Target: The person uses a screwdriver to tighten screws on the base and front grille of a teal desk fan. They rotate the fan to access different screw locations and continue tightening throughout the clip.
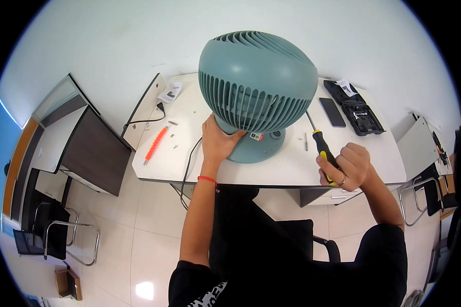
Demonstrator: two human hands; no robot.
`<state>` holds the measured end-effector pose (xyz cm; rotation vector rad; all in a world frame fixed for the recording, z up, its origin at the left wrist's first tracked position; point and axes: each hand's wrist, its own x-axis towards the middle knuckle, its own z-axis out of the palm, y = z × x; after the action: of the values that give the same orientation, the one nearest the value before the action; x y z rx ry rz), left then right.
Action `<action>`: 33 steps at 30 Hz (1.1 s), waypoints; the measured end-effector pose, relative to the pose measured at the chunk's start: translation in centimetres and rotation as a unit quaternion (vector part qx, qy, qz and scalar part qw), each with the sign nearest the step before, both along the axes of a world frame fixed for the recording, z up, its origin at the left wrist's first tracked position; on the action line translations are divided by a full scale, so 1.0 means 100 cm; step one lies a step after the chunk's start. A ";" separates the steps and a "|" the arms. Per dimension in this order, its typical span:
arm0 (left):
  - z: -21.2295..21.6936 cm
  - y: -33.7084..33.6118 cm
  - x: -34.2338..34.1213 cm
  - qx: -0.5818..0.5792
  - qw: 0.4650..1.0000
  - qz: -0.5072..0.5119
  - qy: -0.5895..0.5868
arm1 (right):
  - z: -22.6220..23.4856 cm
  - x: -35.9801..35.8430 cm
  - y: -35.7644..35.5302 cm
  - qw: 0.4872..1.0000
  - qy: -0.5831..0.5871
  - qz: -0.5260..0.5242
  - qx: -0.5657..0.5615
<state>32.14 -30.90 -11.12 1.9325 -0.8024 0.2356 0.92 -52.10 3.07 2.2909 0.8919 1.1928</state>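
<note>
A teal desk fan (258, 71) with a round slatted head stands on the white table (174, 163). My left hand (221, 139) is wrapped round the lower part of the fan, just above its base (256, 151). To the right of the fan, my right hand (347, 166) grips a black and yellow screwdriver (327, 149). The screwdriver's shaft points up and away toward the fan head's right side; whether its tip touches the fan I cannot tell.
An open black tool case (361, 117) and a dark phone (332, 112) lie at the right. An orange-handled tool (155, 145), small metal parts, a plug (161, 107) and a paper leaflet (170, 92) are at the left. A thin metal bit (306, 141) lies beside the screwdriver.
</note>
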 end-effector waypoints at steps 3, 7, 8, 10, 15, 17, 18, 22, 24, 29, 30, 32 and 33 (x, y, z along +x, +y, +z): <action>0.001 0.000 0.002 0.001 1.000 -0.010 0.008 | 0.015 -0.001 0.016 0.999 0.031 0.007 -0.032; 0.001 -0.001 0.003 -0.020 0.999 -0.024 0.012 | 0.033 0.003 0.038 0.997 0.036 0.021 -0.064; 0.001 -0.001 0.003 -0.026 0.999 -0.033 0.012 | 0.037 0.005 0.044 0.996 0.033 0.019 -0.075; 0.000 0.000 0.003 -0.024 0.999 -0.033 0.003 | 0.045 0.010 0.057 0.996 0.034 0.030 -0.077; -0.002 0.000 0.003 -0.040 0.998 -0.038 0.001 | 0.066 0.030 0.083 0.994 0.034 0.059 -0.089; -0.003 -0.002 0.003 -0.050 0.998 -0.044 -0.004 | 0.076 0.041 0.090 0.993 0.023 0.080 -0.087; -0.003 -0.003 0.004 -0.046 0.998 -0.038 0.001 | 0.081 0.048 0.092 0.992 0.017 0.091 -0.085; -0.006 -0.005 0.006 -0.034 0.999 -0.017 -0.006 | 0.099 0.068 0.106 0.992 -0.018 0.084 -0.091; -0.009 -0.005 0.007 -0.018 1.000 -0.008 -0.013 | 0.109 0.076 0.113 0.991 -0.036 0.074 -0.108; -0.017 -0.004 0.004 -0.051 0.999 -0.008 -0.003 | 0.131 0.100 0.130 0.992 -0.073 0.029 -0.103; -0.017 -0.004 0.002 -0.071 0.997 -0.015 -0.038 | 0.135 0.107 0.133 0.990 -0.091 0.012 -0.108; -0.013 -0.005 0.001 -0.053 0.998 -0.014 -0.033 | 0.142 0.118 0.138 0.993 -0.078 -0.002 -0.085; -0.010 -0.005 -0.001 -0.049 0.998 -0.006 -0.041 | 0.145 0.123 0.140 0.993 -0.084 -0.016 -0.079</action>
<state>32.08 -31.35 -12.11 1.8348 -0.8403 0.3436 13.21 -38.11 17.54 2.0390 0.8510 1.2349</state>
